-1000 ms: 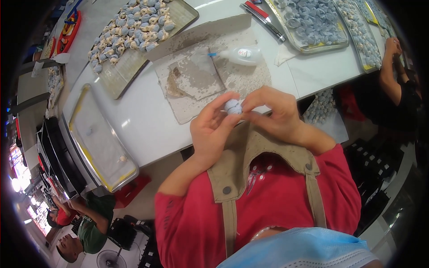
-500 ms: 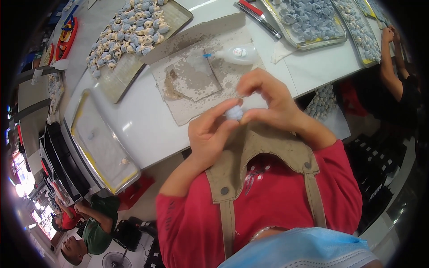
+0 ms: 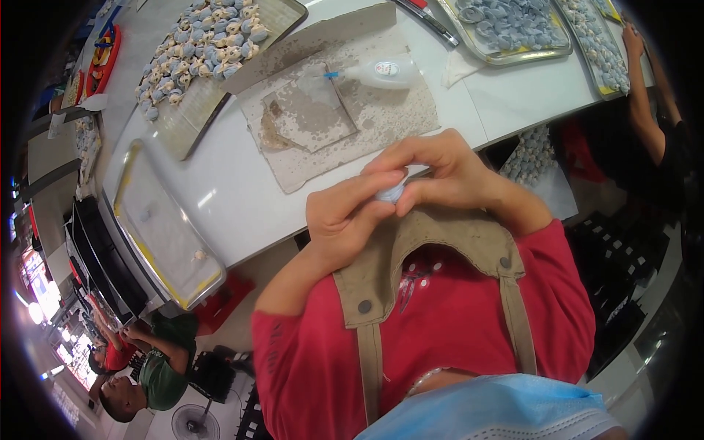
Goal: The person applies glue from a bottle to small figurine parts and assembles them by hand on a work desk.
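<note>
A small, rounded blue-grey piece [image 3: 391, 193] is pinched at the near edge of the table, in front of my apron. My left hand [image 3: 341, 220] grips it between thumb and fingers from the left. From the other side my right hand [image 3: 449, 172] presses its thumb and curled fingers on the same piece. Fingertips cover much of it, so its full shape is hidden. Just beyond my hands lies a stained, glue-spotted cardboard sheet [image 3: 308, 167], with a white squeeze bottle [image 3: 386, 74] with a blue tip lying on it.
At the far left, a tray [image 3: 182, 130] carries rows of blue-and-cream pieces. A lined tray [image 3: 165, 227] with a couple of bits stands left. A tray of grey-blue petal shapes [image 3: 513, 26] sits far right, near a black marker [image 3: 429, 26]. Other people work at both sides.
My right hand's fingers have come down and closed in on the piece, beside my left fingertips. The view has shifted slightly.
</note>
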### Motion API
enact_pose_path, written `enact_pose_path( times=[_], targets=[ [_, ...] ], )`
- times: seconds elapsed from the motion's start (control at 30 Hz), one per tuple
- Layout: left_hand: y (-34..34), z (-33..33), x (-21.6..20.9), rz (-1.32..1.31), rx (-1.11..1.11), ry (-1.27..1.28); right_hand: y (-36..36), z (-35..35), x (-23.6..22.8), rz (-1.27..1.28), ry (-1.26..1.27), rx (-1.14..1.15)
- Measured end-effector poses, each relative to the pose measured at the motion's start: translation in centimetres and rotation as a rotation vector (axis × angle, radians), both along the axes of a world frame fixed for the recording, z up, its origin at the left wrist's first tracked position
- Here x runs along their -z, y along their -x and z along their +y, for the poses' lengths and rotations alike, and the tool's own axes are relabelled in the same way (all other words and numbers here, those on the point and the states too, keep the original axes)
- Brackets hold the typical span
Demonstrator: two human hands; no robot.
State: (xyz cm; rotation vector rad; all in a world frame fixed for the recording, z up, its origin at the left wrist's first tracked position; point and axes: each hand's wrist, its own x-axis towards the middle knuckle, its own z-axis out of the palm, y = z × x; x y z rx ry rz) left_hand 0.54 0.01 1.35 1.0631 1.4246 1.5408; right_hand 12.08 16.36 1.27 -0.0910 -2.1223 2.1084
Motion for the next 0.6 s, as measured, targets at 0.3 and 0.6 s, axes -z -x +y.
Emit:
enact_pose_path(
  times=[0.3, 0.6],
  targets=[
    [0.4, -0.3, -1.2, 0.103, 0.005, 0.085, 0.5, -0.5, -0.1, 0.048, 0.051, -0.013],
    [4.6, -5.2, -1.0, 0.676, -0.374, 0.017, 3.9, -2.1, 0.3, 0.216, -0.25, 0.138]
  ],
)
